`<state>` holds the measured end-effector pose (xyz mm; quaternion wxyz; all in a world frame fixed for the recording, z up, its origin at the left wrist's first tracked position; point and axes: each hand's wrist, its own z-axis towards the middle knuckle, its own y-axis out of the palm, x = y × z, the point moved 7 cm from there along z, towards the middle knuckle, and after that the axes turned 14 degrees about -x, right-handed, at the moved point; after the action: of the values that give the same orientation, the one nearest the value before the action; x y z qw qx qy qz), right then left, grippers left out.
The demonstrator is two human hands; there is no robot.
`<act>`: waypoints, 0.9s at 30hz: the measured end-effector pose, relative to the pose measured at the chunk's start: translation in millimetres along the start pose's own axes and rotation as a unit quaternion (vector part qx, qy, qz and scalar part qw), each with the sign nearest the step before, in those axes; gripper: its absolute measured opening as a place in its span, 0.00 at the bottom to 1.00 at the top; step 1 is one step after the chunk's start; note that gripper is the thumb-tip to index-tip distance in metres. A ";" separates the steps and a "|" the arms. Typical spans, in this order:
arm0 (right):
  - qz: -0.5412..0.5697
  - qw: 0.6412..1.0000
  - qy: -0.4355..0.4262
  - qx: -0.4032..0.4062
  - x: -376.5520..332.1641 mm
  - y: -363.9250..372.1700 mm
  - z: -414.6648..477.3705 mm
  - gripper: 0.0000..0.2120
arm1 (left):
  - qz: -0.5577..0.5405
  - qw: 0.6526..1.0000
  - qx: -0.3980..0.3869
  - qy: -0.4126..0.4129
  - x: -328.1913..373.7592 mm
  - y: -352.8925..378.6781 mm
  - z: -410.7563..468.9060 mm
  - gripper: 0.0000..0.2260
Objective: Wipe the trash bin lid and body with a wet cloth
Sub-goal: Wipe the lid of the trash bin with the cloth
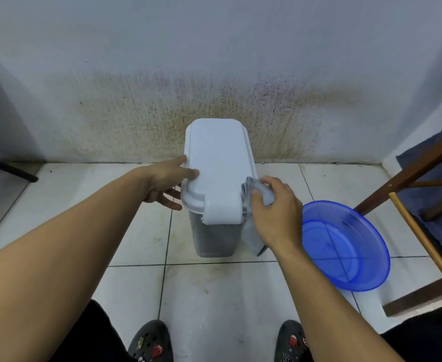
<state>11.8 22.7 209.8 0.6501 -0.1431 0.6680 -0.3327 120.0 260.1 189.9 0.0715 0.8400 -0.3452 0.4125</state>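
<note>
A small trash bin stands on the tiled floor against the stained wall, with a white lid [218,163] closed over a grey body [214,239]. My left hand [166,182] rests on the lid's left edge, thumb on top and fingers spread down the side. My right hand [276,212] grips a grey cloth [251,231] and presses it against the lid's right front corner. Part of the cloth hangs down along the bin's right side.
A blue plastic basin [345,246] holding water sits on the floor just right of the bin. A wooden folding chair [423,218] with blue fabric stands at the far right. A dark metal leg [8,168] juts in at the left. My shoes [152,340] are at the bottom.
</note>
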 end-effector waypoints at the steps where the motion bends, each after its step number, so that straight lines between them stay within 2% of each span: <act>1: -0.014 1.000 -0.005 0.001 -4.2 0.8 4.8 0.10 | -0.002 1.000 0.001 0.000 -0.8 -0.3 -0.2 0.27; 4: -0.095 0.994 -0.047 -0.021 -20.9 10.7 17.8 0.10 | -0.001 1.000 -0.002 0.003 -2.2 0.0 1.6 0.31; 7: -0.201 0.973 -0.102 -0.051 -45.0 31.9 25.3 0.10 | -0.003 1.000 0.002 0.006 -1.7 1.2 4.4 0.31; 9: -0.235 0.958 -0.149 -0.069 -60.9 45.2 21.3 0.10 | -0.007 1.000 0.002 0.009 -1.2 2.9 5.3 0.29; 12: -0.256 0.943 -0.198 -0.080 -74.2 56.2 2.9 0.08 | -0.011 1.000 -0.004 0.009 -0.7 4.5 4.0 0.20; 16: -0.253 0.936 -0.231 -0.087 -70.5 61.1 -28.0 0.09 | -0.006 1.000 -0.018 -0.001 -1.4 4.6 4.9 0.12; 19: -0.248 0.929 -0.254 -0.108 -56.1 67.5 -46.8 0.10 | -0.002 1.000 -0.024 -0.006 -3.1 -1.5 8.6 0.19; 23: -0.210 0.948 -0.225 -0.080 -18.6 58.1 -52.0 0.09 | 0.010 1.000 -0.025 -0.012 -7.7 -9.2 13.8 0.25; 27: -0.058 0.987 -0.148 0.011 5.5 28.4 -45.4 0.09 | 0.006 1.000 -0.025 -0.008 -7.5 -8.1 14.2 0.23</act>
<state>-25.7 52.0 184.7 0.7228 -0.2218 0.5513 -0.3528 131.2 264.4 176.4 0.0867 0.8391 -0.3612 0.3974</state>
